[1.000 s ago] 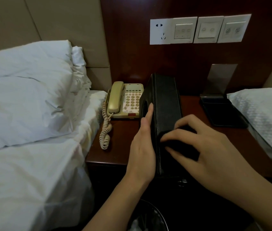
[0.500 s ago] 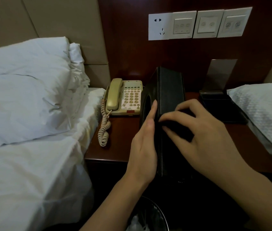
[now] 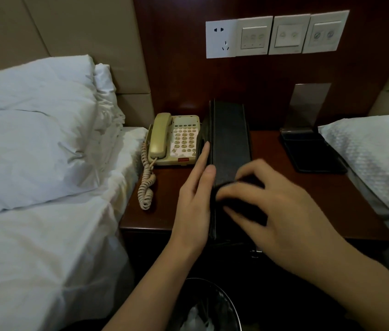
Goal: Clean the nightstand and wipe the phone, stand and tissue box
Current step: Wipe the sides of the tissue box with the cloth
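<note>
Tissue box (image 3: 230, 139) stands on its side on the worktop (image 3: 272, 187), flat left hand (image 3: 194, 201) steadying it. Right hand (image 3: 277, 211) fingers curl around a dark cloth (image 3: 243, 185), wiping the box. Next, I think, comes the phone (image 3: 176, 139), just past the left fingers.

Bare nightstand (image 3: 284, 194) lies between tissue box (image 3: 230, 139) and stand (image 3: 312, 149).

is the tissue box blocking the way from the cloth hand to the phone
Yes. The black tissue box, tipped on its side, and the left hand braced flat against it both lie between the right hand with its dark cloth and the phone.
</note>
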`<action>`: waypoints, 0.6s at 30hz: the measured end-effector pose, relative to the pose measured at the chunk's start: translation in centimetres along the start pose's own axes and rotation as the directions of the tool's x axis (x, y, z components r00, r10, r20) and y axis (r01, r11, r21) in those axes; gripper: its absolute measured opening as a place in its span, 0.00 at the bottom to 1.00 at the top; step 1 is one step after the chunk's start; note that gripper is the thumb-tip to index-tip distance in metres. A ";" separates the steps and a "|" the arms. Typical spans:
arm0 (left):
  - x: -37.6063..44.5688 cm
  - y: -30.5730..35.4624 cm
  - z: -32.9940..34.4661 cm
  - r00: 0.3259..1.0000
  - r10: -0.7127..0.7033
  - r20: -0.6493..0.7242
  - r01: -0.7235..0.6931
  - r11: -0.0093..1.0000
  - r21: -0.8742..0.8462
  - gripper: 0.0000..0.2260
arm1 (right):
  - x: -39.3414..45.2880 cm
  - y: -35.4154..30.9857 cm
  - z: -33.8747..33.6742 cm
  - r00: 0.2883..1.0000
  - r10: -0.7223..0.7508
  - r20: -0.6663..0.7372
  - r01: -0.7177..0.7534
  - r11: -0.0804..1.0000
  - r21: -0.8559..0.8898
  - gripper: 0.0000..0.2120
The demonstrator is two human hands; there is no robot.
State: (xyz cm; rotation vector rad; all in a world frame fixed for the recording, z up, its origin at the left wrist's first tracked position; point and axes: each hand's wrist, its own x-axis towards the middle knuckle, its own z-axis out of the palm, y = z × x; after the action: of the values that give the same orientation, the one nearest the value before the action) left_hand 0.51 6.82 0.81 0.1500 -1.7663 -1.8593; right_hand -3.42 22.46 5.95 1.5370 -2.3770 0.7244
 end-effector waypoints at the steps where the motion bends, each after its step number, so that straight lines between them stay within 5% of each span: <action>1: 0.1 0.0 -0.3 1.000 -0.004 0.000 0.004 1.000 -0.001 0.25 | -1.0 -0.5 -0.2 0.997 -0.044 0.068 0.044 0.999 0.002 0.13; 3: 0.2 -0.1 -0.5 1.000 -0.019 0.020 0.019 1.000 -0.006 0.27 | -2.0 -0.6 -0.2 0.990 -0.090 0.112 0.089 0.996 0.016 0.12; 8: 0.2 -0.2 0.0 0.998 -0.047 0.031 0.048 0.999 -0.022 0.28 | 0.1 0.7 0.4 0.987 0.099 -0.127 -0.097 0.995 0.019 0.14; 13: 0.1 -0.4 -0.5 0.998 -0.049 0.032 0.049 0.999 0.013 0.27 | -1.5 -0.8 0.1 0.997 -0.036 0.072 0.037 0.999 -0.013 0.14; 18: 0.3 0.0 -0.5 0.993 -0.092 0.069 0.095 0.995 -0.031 0.28 | -0.1 -0.4 0.0 1.000 -0.010 -0.016 0.010 1.000 -0.021 0.13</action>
State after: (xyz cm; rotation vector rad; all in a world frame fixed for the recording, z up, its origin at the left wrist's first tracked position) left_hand 0.54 6.24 0.83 0.1614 -1.7993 -1.9816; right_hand -3.01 22.43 5.99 1.5281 -2.3558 0.7044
